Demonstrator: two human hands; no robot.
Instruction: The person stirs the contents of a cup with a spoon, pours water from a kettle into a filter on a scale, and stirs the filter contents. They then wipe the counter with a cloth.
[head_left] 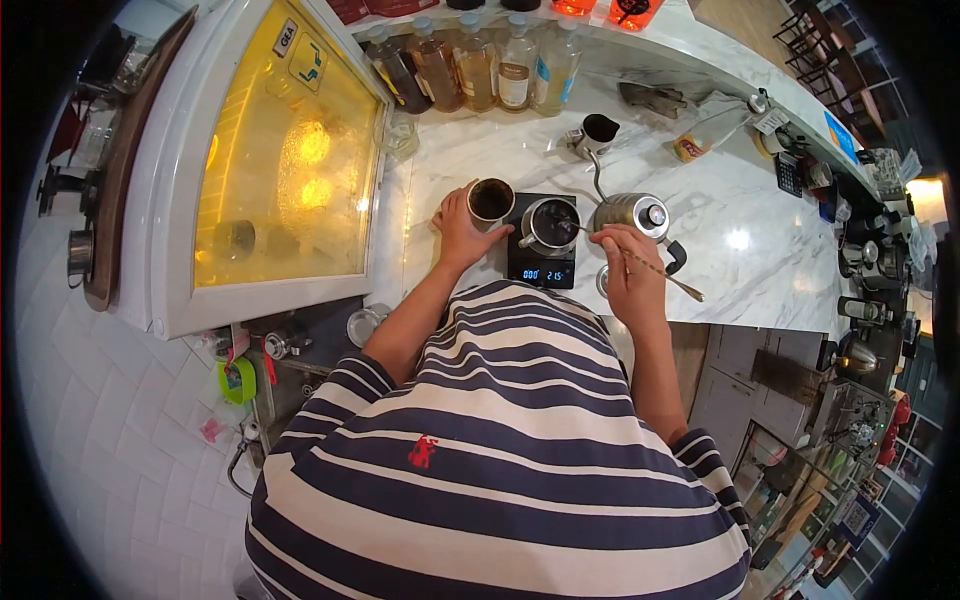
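Observation:
My left hand [463, 232] is wrapped around a cup [491, 201] with dark brown contents, left of a black digital scale [518, 270] with a lit display. On the scale stands a metal cup [534, 240] holding dark liquid. My right hand [632, 268] grips a long, thin bar spoon [672, 280] with a twisted stem. One end of the spoon reaches into the metal cup; the other sticks out to the lower right. Close behind my right hand is a steel gooseneck kettle [622, 212] with a black handle.
A metal pitcher [600, 130] stands behind the kettle on the marble counter [745, 285]. Several bottles [476, 68] line the back, beside a small glass [400, 137]. A yellow-lit fridge [280, 180] borders the left. A calculator [789, 174] lies at the right.

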